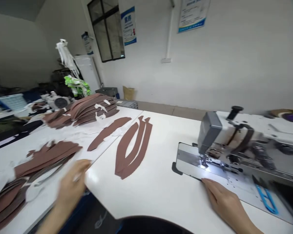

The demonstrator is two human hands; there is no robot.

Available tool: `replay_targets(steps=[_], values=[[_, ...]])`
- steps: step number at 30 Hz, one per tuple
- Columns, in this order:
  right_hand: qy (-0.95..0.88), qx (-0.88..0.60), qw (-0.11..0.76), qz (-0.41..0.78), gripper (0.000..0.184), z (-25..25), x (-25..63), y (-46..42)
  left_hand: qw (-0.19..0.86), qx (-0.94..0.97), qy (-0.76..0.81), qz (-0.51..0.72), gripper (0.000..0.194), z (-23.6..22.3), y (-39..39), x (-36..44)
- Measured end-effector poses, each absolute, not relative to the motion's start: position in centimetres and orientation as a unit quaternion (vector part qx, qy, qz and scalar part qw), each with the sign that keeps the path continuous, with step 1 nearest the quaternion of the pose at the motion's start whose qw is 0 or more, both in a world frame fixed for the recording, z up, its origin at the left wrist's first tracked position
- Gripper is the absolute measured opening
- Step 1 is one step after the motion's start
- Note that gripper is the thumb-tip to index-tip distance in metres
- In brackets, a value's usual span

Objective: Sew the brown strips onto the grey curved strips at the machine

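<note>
My left hand (pixel 74 182), smeared by motion, is over the front edge of the left table, close to a pile of brown fabric pieces (pixel 48 156); whether its fingers hold anything cannot be told. My right hand (pixel 222 198) rests on the white tabletop with fingers stretched out, their tips at the edge of the sewing machine's (pixel 215 130) metal bed plate (pixel 189 162). Between the hands lie curved brown fabric strips (pixel 129 152), partly overlapping. Another brown strip (pixel 109 131) lies to their left, across a white scrap. The lit needle area shows no fabric under it.
A tall bundled stack of brown cut pieces (pixel 95 109) stands at the back left. More bundles (pixel 7 201) lie at the lower left. Blue-handled scissors (pixel 266 196) lie right of my right hand. Behind the table is a white wall (pixel 210 71).
</note>
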State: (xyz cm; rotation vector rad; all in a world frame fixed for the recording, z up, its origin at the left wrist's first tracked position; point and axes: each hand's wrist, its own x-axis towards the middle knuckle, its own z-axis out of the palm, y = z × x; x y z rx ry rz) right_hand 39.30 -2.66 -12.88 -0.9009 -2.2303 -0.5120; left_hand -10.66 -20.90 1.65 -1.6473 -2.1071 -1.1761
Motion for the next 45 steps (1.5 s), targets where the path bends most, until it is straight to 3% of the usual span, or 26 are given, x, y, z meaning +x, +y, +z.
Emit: replay_targets(steps=[3,6,9,14,18,21,24,27,29,31,35,39,45], values=[[-0.857,-0.351,0.312,-0.214,0.033,-12.5,38.7,-2.9,-0.021,-0.680,-0.692,-0.242,0.038,-1.5,-11.7,-2.8],[-0.855,-0.358,0.304,-0.217,0.037,-12.3,38.3,-3.0,-0.021,-0.694,-0.719,-0.028,0.042,-3.9,-5.8,2.6],[-0.852,-0.366,0.306,-0.216,0.040,-12.3,38.2,-2.9,-0.010,-0.684,-0.728,0.045,0.043,-4.8,-2.8,4.0],[-0.860,-0.335,0.294,-0.249,0.043,-12.0,37.6,-3.2,-0.025,-0.697,-0.715,0.053,0.056,-2.9,-1.8,2.9],[-0.890,-0.291,0.223,-0.273,0.055,-10.4,34.3,-3.4,-0.094,-0.769,-0.627,0.078,0.060,-0.7,-4.5,5.7],[-0.914,-0.275,0.184,-0.234,0.059,-9.5,29.8,-2.3,-0.220,-0.830,-0.498,0.119,0.043,0.0,-6.9,8.2],[-0.927,-0.263,0.189,-0.187,0.045,-9.9,26.0,-0.3,-0.323,-0.835,-0.442,0.055,0.020,0.0,-6.7,7.3],[-0.926,-0.265,0.196,-0.185,0.041,-10.8,25.1,1.0,-0.228,-0.742,-0.627,-0.064,0.030,-0.6,-3.2,2.3],[-0.927,-0.262,0.190,-0.189,0.045,-11.0,26.0,1.0,-0.097,-0.651,-0.750,-0.074,0.039,-1.3,0.1,-2.1],[-0.930,-0.257,0.182,-0.189,0.050,-11.0,27.6,0.5,-0.057,-0.593,-0.802,-0.052,0.039,-2.2,3.4,-6.3],[-0.931,-0.253,0.181,-0.190,0.056,-11.2,30.2,-1.1,-0.082,-0.535,-0.841,-0.007,0.037,-4.0,8.2,-11.6],[-0.917,-0.286,0.212,-0.178,0.050,-12.1,30.8,-1.6,-0.154,-0.519,-0.841,0.009,0.040,-4.6,10.7,-13.2],[-0.911,-0.282,0.218,-0.208,0.042,-12.5,30.6,-1.2,-0.210,-0.470,-0.856,-0.043,0.031,-4.2,12.0,-13.1]])
